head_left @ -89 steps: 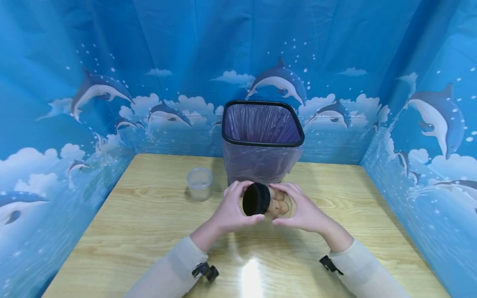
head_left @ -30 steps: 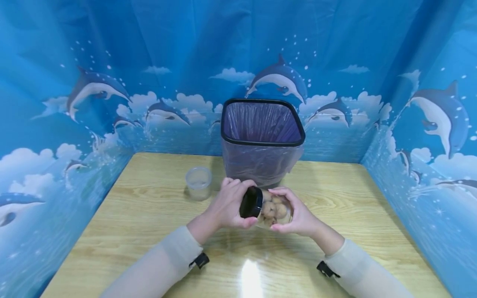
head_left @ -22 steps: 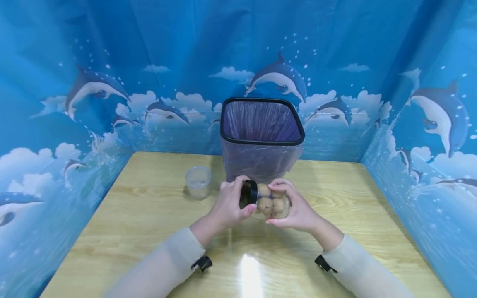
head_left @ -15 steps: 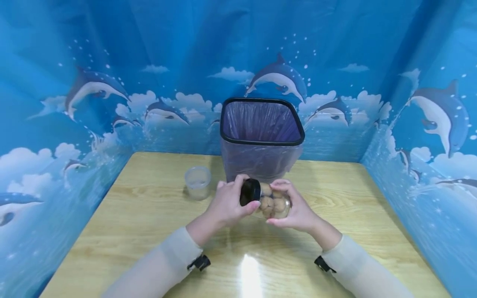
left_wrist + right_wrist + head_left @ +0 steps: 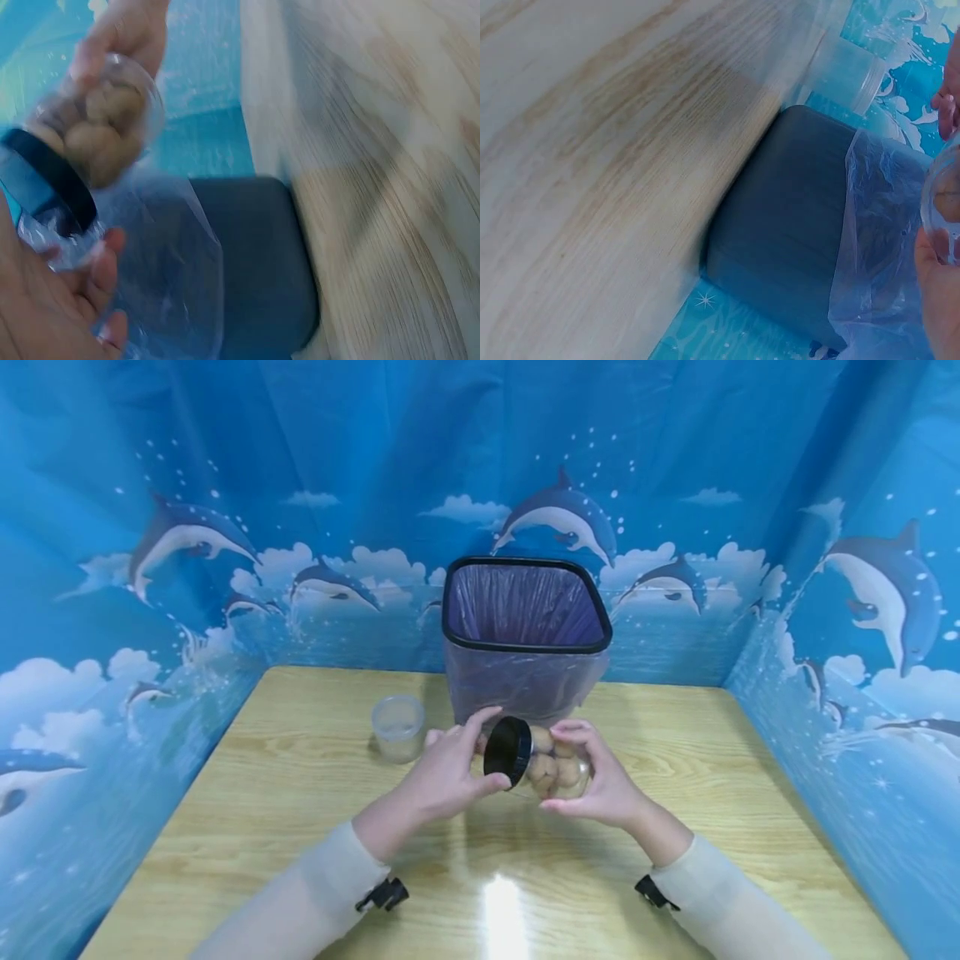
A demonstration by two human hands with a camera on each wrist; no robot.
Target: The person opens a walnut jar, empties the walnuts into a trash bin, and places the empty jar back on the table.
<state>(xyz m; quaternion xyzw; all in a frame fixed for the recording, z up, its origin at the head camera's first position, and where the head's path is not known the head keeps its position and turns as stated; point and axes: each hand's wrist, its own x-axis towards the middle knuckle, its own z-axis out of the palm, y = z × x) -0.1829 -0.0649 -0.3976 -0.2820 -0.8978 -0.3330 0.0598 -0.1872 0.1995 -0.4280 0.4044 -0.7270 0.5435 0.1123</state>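
Observation:
A clear jar [image 5: 568, 781] of brown, walnut-like balls [image 5: 543, 770] lies tilted on its side in the air, its black lid [image 5: 507, 752] facing left. Fingers and thumb of my right hand [image 5: 606, 789] grip the jar's base end. My left hand [image 5: 438, 777] is spread around the lid, thumb near its lower edge and index finger near its top. In the left wrist view, that hand's fingers [image 5: 101, 281] are loosely bent beside the lid [image 5: 49, 180], with a gap showing. The right wrist view catches only the jar's end [image 5: 937, 202] at its edge.
Right behind the hands stands a bin [image 5: 525, 681] with a black rim and a purple plastic liner. A small clear plastic cup [image 5: 399, 731] stands on the wooden table [image 5: 300, 793] to its left. Blue dolphin-print curtains [image 5: 360, 485] enclose the back and sides.
My left hand has loosened from the lid, spreading its fingers and drawing slightly left. Over the last seconds the jar has turned and shifted a little in my hands. The right hand keeps its hold.

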